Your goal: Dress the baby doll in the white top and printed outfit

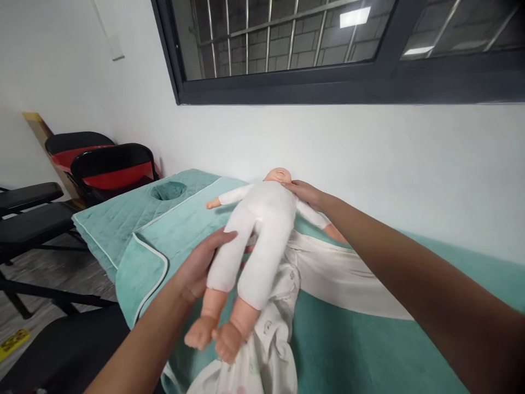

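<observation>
A baby doll (262,230) in a white bodysuit lies on its back on a teal-covered massage table (353,339), head toward the wall. My left hand (200,262) is wrapped round the doll's thigh, lifting the legs a little. My right hand (305,191) reaches across and cups the doll's neck and shoulder, fingers closed on it. White cloth and a patterned baby garment (270,334) lie under and beside the doll's legs.
The table has a face hole (168,190) at its left end and a folded teal towel (151,257). Black and red folding chairs (110,167) and black benches (28,210) stand to the left. A white wall with a barred window (328,49) runs behind.
</observation>
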The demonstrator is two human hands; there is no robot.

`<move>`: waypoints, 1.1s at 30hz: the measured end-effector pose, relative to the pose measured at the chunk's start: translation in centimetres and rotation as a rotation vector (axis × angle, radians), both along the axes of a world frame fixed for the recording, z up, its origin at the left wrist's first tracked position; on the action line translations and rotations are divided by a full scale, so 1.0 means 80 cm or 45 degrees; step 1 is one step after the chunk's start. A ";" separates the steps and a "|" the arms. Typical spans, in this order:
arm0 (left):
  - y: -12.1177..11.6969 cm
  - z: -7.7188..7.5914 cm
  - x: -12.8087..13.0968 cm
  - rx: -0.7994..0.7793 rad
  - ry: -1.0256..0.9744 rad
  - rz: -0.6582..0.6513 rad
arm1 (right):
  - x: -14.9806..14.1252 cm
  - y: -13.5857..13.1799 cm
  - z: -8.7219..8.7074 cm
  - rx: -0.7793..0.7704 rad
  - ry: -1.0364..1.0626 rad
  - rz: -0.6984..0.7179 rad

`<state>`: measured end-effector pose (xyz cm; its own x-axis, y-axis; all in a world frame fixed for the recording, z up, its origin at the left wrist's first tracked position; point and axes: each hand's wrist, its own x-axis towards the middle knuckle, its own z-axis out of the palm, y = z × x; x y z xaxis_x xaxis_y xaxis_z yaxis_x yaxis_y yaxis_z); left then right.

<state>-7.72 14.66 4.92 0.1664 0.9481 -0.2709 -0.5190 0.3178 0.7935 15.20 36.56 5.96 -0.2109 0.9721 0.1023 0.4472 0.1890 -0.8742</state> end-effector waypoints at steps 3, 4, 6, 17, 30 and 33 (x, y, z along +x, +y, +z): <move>0.027 -0.010 -0.043 -0.047 0.088 0.028 | -0.043 0.029 -0.017 -0.091 0.102 0.080; 0.034 -0.013 -0.054 -0.080 0.119 0.040 | -0.055 0.036 -0.023 -0.107 0.135 0.088; 0.043 -0.020 -0.070 -0.153 0.177 0.051 | -0.072 0.046 -0.037 -0.111 0.161 0.098; 0.043 -0.046 -0.107 0.046 1.083 0.418 | 0.015 0.044 -0.083 -0.014 -0.585 0.094; -0.095 -0.073 0.018 1.416 2.232 -0.257 | 0.113 -0.217 -0.046 0.259 -1.173 0.189; -0.100 -0.065 0.056 1.486 2.258 -0.044 | 0.072 -0.285 -0.021 0.569 -1.115 0.356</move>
